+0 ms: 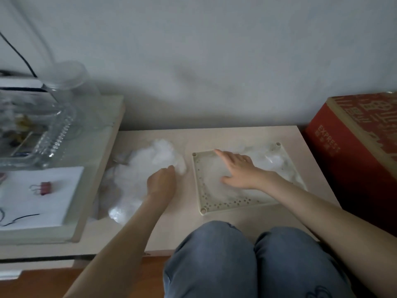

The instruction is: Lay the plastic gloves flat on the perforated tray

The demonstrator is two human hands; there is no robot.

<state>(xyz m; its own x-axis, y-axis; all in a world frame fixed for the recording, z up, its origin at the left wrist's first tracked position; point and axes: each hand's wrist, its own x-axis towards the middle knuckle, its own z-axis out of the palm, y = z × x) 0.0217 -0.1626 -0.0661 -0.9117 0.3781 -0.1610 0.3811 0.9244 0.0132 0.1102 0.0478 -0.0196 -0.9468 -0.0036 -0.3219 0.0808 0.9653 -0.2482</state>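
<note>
- Head view: your right hand lies palm down on the perforated tray, fingers straight and spread, index pointing to the far left corner. It presses on the clear glove film already on the tray.
- Your left hand reaches into the pile of plastic gloves on the low table, just left of the tray. Its fingers bend down into the heap and the tips are hidden, so I cannot tell whether they pinch a glove.
- Risk: the film looks thin and clingy. Pull from the heap and you will likely drag several gloves at once, or tip some over the table's left edge.
- Risk: a crumpled bunch sits at the tray's far right corner. Lift your right palm quickly and the flattened film may spring up or stick to your skin.
- Risk: a sideways push of the palm could slide the tray itself.
- Writing: the red carton at the right reads "EXPRESS"; the characters beside it are too blurred to read.
</note>
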